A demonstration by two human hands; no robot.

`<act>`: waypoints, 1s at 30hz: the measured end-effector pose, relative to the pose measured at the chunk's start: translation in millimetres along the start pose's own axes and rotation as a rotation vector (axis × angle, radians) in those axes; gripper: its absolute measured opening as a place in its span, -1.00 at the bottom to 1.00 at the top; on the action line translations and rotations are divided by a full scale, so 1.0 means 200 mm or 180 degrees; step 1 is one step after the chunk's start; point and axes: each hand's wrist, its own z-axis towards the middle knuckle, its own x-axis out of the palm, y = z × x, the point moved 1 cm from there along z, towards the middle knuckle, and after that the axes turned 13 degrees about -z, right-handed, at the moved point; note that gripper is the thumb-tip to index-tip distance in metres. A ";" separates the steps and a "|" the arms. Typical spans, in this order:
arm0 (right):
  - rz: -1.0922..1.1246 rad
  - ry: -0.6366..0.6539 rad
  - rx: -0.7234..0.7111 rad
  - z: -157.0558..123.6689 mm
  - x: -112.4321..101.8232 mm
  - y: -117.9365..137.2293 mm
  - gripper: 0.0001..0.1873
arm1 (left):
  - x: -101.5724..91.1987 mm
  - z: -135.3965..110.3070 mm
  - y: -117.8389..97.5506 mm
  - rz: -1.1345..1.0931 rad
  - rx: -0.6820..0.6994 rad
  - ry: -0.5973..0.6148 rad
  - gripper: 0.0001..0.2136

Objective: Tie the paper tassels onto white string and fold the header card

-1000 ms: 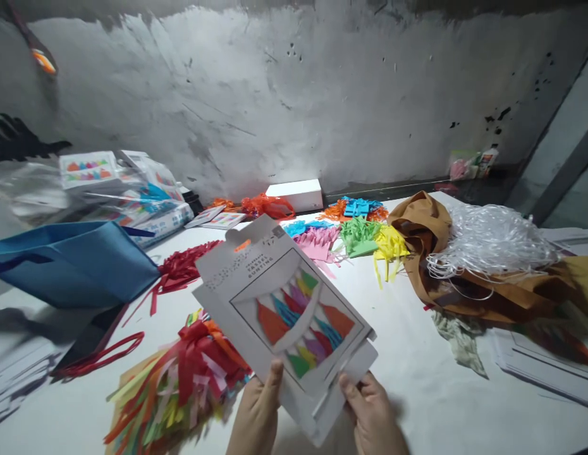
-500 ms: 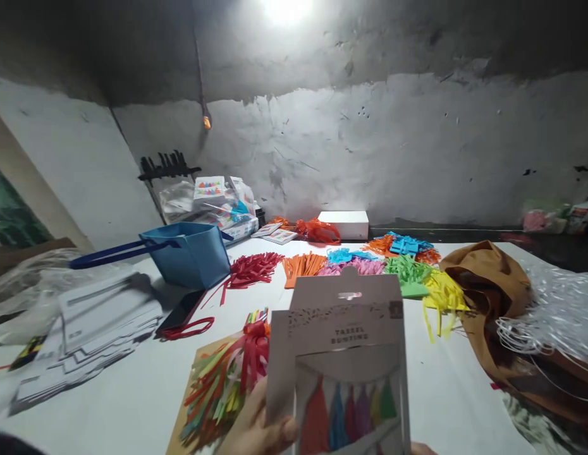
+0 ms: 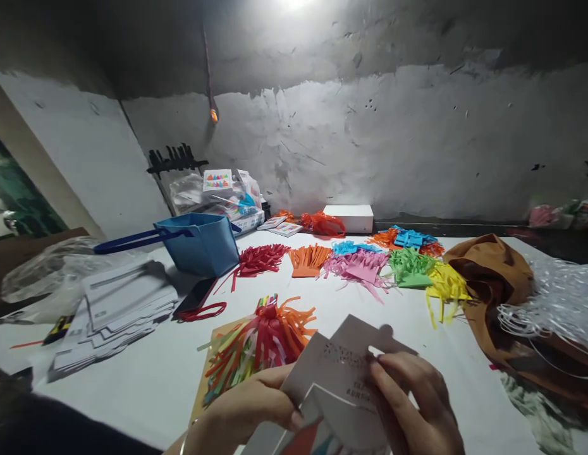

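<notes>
Both hands hold a white printed card pack (image 3: 341, 379) with a coloured tassel picture, low at the bottom centre. My left hand (image 3: 241, 414) grips its left edge with the thumb on the front. My right hand (image 3: 412, 404) closes over its right side, fingers curled across the print. Just to the left of the pack lies a bundle of mixed coloured paper tassels (image 3: 260, 341) on a brown card.
Rows of red (image 3: 258, 259), orange (image 3: 309, 260), pink, green and yellow paper fringes lie further back. A blue bag (image 3: 199, 243), a phone (image 3: 195, 297), a stack of white cards (image 3: 114, 313), a brown cloth (image 3: 493, 284) and clear plastic string (image 3: 559, 303) surround them on the white table (image 3: 147, 385).
The card pack has dropped lower and tilted, and my right hand has come over its front. The view has lifted from the table towards the wall.
</notes>
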 end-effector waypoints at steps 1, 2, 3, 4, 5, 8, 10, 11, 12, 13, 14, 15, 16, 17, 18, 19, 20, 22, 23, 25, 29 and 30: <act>0.0077 0.0064 -0.0096 0.02 0.02 0.00 -0.49 | -0.02 0.01 0.02 -0.0170 -0.0033 0.0031 -0.72; 0.0188 0.0144 -0.0116 0.03 0.04 0.00 -0.50 | -0.04 0.02 0.04 -0.0318 -0.0050 0.0037 -0.69; 0.0313 0.0226 -0.0086 0.03 0.06 0.00 -0.52 | -0.05 0.02 0.06 -0.0421 -0.0065 0.0027 -0.67; 0.0439 0.0316 -0.0046 0.02 0.08 -0.01 -0.54 | -0.07 0.03 0.07 -0.0474 -0.0101 0.0016 -0.66; 0.0564 0.0409 -0.0011 0.02 0.08 -0.02 -0.56 | -0.08 0.04 0.08 -0.0495 -0.0144 0.0001 -0.67; 0.0914 0.0662 0.0006 0.00 0.08 -0.05 -0.58 | -0.09 0.05 0.09 -0.0452 -0.0320 0.0019 -0.71; 0.1101 0.0759 0.0069 0.02 0.07 -0.06 -0.63 | -0.09 0.07 0.10 -0.0443 -0.0414 0.0044 -0.72; 0.1183 0.0781 0.0117 0.03 0.07 -0.06 -0.67 | -0.08 0.08 0.10 -0.0454 -0.0438 0.0062 -0.71; 0.1240 0.0793 0.0142 0.04 0.06 -0.07 -0.71 | -0.08 0.08 0.10 -0.0476 -0.0445 0.0071 -0.70; 0.1257 0.0777 0.0147 0.06 0.06 -0.07 -0.73 | -0.07 0.09 0.10 -0.0504 -0.0431 0.0064 -0.68; 0.1239 0.0760 0.0113 0.07 0.06 -0.07 -0.73 | -0.07 0.10 0.09 -0.0514 -0.0424 0.0056 -0.66; 0.1195 0.0753 0.0046 0.07 0.06 -0.07 -0.71 | -0.06 0.11 0.09 -0.0498 -0.0422 0.0040 -0.65; 0.1128 0.0751 -0.0041 0.07 0.06 -0.08 -0.67 | -0.06 0.12 0.09 -0.0467 -0.0426 0.0011 -0.65; 0.1039 0.0713 -0.0133 0.07 0.06 -0.08 -0.64 | -0.05 0.12 0.09 -0.0422 -0.0431 -0.0038 -0.65; 0.0942 0.0648 -0.0199 0.06 0.07 -0.09 -0.63 | -0.05 0.12 0.08 -0.0379 -0.0451 -0.0097 -0.67; 0.0846 0.0563 -0.0191 0.05 0.07 -0.09 -0.64 | -0.04 0.13 0.07 -0.0351 -0.0484 -0.0164 -0.68; 0.0762 0.0461 -0.0087 0.03 0.08 -0.10 -0.69 | -0.03 0.12 0.06 -0.0335 -0.0509 -0.0238 -0.69; 0.0736 0.0229 0.0387 -0.01 0.10 -0.10 -0.82 | -0.02 0.12 0.04 -0.0298 -0.0479 -0.0394 -0.71; 0.0833 0.0136 0.0672 -0.04 0.11 -0.09 -0.87 | -0.02 0.11 0.03 -0.0261 -0.0422 -0.0474 -0.72; 0.1106 -0.0008 0.1225 -0.08 0.13 -0.07 -0.89 | -0.02 0.11 0.01 -0.0180 -0.0297 -0.0586 -0.74; 0.1185 -0.0105 0.1681 -0.13 0.16 -0.01 -0.88 | -0.04 0.09 -0.02 -0.0124 -0.0232 -0.0573 -0.73; 0.1079 -0.0071 0.1610 -0.12 0.15 -0.01 -0.86 | -0.04 0.08 -0.02 -0.0046 -0.0205 -0.0621 -0.71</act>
